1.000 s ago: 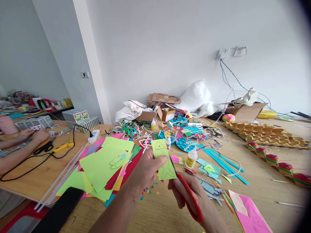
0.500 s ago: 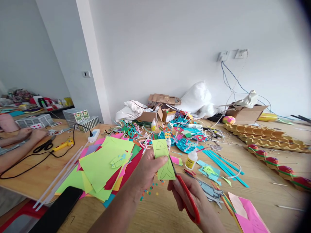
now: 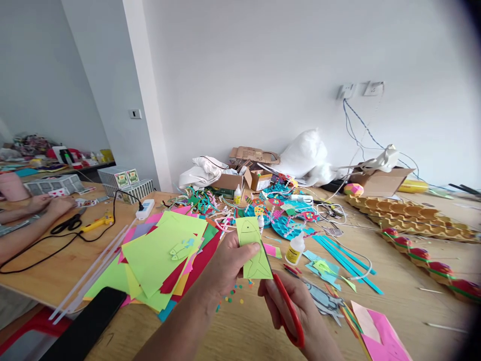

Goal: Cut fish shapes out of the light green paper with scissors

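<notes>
Pinched between the thumb and fingers of my left hand [image 3: 229, 260] is a lime-green paper strip [image 3: 248, 230], held upright with a fish outline drawn on it. My right hand [image 3: 296, 301] grips red-handled scissors [image 3: 289, 313]. Their dark blades run along the right edge of the paper; how far they are parted is hard to see. To the left lies a fan of coloured paper sheets [image 3: 150, 250], with small green fish cutouts [image 3: 182, 249] on top. A glue bottle [image 3: 295, 249] stands just right of the strip.
A black phone [image 3: 86, 326] lies at the front left. Another person's hands [image 3: 56, 204] hold cards beside a yellow glue gun [image 3: 98, 222]. Blue paper strips [image 3: 345, 263], a grey fish cutout [image 3: 325, 299], pink paper [image 3: 383, 331] and egg cartons [image 3: 409, 215] spread across the right.
The scissors' handles and my right hand have shifted slightly left and up. My left hand keeps the paper strip in nearly the same place. The camera view has tilted a little.
</notes>
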Motion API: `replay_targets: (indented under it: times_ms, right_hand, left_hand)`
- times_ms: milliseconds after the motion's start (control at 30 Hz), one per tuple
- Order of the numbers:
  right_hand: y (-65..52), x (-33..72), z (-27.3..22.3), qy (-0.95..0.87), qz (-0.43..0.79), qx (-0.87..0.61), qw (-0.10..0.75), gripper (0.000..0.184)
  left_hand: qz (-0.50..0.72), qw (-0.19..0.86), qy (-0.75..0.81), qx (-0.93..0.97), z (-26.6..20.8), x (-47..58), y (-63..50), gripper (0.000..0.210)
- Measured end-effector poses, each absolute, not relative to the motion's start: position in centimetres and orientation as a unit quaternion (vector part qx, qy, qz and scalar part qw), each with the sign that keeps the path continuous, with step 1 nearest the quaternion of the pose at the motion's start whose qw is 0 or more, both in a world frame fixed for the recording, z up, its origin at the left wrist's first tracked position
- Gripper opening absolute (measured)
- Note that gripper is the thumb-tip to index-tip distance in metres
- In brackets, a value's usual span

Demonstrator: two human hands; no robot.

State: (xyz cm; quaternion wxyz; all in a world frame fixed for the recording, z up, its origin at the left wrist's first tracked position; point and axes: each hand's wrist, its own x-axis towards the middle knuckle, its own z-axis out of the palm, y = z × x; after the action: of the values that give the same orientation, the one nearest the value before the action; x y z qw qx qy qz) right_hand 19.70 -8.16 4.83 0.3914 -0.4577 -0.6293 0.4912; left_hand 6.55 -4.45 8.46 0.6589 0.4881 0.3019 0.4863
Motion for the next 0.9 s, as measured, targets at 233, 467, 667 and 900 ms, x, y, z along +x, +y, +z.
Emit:
replay_targets:
  times_ms: [233, 467, 667, 900]
  right_hand:
    - [-8.18, 19.93, 5.16, -0.635, 0.493, -0.448, 0.392, 0.052]
    - [-8.07, 20.06, 4.80, -0.636, 0.492, -0.439, 0.401, 0.052]
    - [-8.11, 20.11, 5.10, -0.642, 0.481, -0.441, 0.402, 0.051]
    - [-8.11, 19.70, 5.59, -0.622, 0.485, -0.469, 0.397, 0.051]
  left_hand:
    - [0.480, 0.668, 0.297, 0.485, 8.54, 6.61, -4.48, 0.017]
    - [0.470, 0.680, 0.286, 0.486, 8.53, 6.58, -4.47, 0.016]
    - [0.467, 0.678, 0.292, 0.486, 8.40, 6.62, -4.42, 0.016]
    - [0.469, 0.674, 0.296, 0.487, 8.45, 6.67, -4.44, 0.017]
